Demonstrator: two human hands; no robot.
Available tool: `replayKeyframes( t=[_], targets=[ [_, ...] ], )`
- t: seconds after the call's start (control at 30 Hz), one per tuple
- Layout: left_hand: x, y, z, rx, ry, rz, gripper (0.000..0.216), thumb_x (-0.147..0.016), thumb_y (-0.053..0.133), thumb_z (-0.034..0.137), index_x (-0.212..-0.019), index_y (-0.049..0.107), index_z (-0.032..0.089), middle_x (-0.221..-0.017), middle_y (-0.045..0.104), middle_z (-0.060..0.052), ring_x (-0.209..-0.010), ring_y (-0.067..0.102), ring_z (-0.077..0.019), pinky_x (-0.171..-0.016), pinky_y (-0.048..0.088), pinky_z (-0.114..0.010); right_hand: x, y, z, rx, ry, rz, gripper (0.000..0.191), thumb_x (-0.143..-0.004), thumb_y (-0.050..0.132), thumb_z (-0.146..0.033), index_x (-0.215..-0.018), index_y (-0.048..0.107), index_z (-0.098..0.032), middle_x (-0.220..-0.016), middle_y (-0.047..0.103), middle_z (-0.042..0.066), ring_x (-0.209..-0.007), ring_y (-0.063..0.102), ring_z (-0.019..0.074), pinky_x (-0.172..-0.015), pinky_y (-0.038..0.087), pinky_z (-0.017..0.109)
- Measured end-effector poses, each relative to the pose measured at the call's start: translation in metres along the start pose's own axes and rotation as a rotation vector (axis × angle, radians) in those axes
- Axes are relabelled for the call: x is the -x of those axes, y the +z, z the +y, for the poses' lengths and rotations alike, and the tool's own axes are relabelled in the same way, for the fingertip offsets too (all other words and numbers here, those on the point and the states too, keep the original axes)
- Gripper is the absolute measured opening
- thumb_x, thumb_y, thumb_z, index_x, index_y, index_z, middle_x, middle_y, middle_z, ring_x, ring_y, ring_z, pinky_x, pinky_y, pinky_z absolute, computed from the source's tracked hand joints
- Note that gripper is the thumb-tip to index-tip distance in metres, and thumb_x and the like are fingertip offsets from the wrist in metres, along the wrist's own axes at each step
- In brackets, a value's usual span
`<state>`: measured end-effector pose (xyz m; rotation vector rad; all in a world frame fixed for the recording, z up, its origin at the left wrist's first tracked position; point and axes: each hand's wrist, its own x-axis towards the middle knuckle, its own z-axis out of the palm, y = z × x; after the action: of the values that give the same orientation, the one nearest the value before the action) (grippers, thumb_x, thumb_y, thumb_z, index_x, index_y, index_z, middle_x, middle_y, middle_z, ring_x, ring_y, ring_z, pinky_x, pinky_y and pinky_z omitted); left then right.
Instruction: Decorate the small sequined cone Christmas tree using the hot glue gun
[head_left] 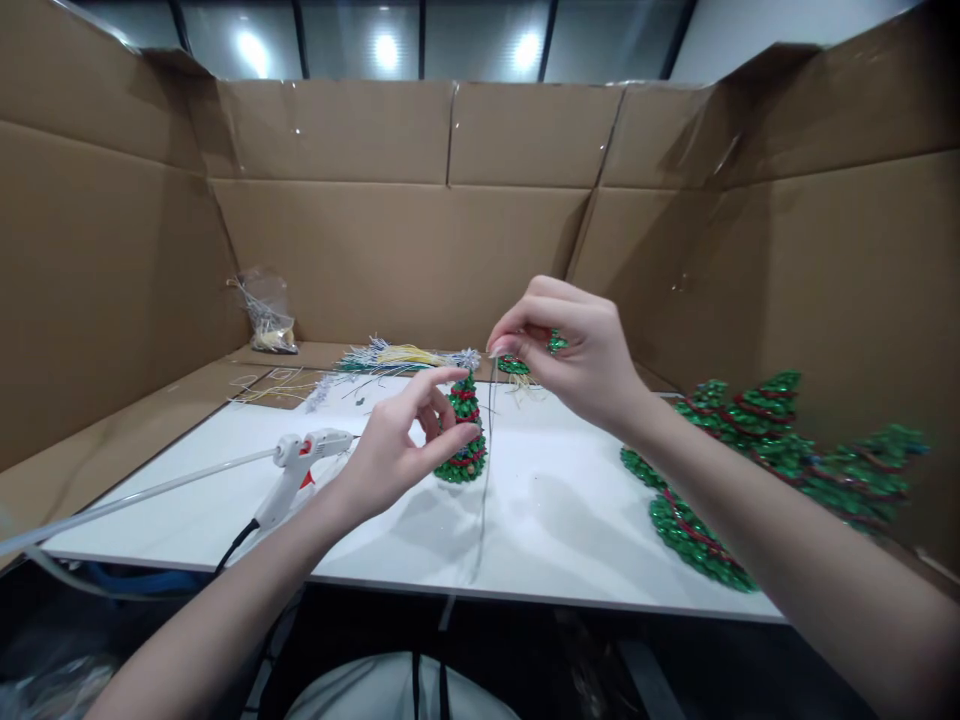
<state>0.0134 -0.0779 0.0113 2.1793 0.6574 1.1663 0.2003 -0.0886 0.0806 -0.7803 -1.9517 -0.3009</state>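
Holds the right forearm [787, 560] close by the finished sequin trees [757, 440]: could knock them. Pinches a thin silver strand [487, 470] in the raised right hand [577, 355]. Grips the small sequin tree [463, 440], mid-board [187, 500], between left hand [397, 440] thumb and forefinger. Could tip it by snagging the dangling strand.

Far tree [514, 366] — mostly behind right hand [581, 365]

Glue gun [300, 470] left on white board [570, 520]; finished trees [780, 440] lying right; tinsel bundle [397, 357], bag [266, 315] behind; cardboard walls [390, 240] around.
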Motion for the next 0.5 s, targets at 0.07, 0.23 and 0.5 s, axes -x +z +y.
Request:
replayKeyframes(
  t=[0.07,0.23,0.5],
  targets=[
    [-0.008,0.005,-0.002,0.043,0.034,-0.007,0.040,-0.083,0.061,0.029,-0.119,0.050,0.018,-0.074,0.056,0.001,-0.065,0.052,-0.0109,-0.064,0.044,-0.023,-0.002,0.004,-0.001,-0.016,-0.012,-0.027,0.019,-0.081,0.059,-0.017,-0.062,0.060,-0.021,-0.061,0.045,-0.001,-0.054,0.039,0.0107,-0.049,0.030,0.028],
    [-0.020,0.017,-0.002,0.107,0.034,-0.006,0.024,-0.083,0.061,0.030,-0.102,0.057,0.016,-0.068,0.055,0.002,-0.061,0.051,-0.0097,-0.059,0.043,-0.022,-0.004,0.010,0.002,-0.031,-0.034,-0.061,0.020,-0.078,0.055,-0.011,-0.061,0.059,-0.020,-0.060,0.045,-0.002,-0.054,0.038,0.0103,-0.050,0.030,0.026],
    [-0.022,0.025,-0.009,0.238,-0.101,-0.125,0.017,-0.083,0.059,0.029,-0.081,0.059,0.013,-0.067,0.058,0.000,-0.053,0.054,-0.0086,-0.050,0.044,-0.020,-0.003,0.017,0.002,-0.099,0.023,-0.062,0.015,-0.079,0.060,-0.017,-0.064,0.062,-0.018,-0.061,0.043,-0.002,-0.056,0.039,0.0102,-0.053,0.032,0.026]
  ],
)
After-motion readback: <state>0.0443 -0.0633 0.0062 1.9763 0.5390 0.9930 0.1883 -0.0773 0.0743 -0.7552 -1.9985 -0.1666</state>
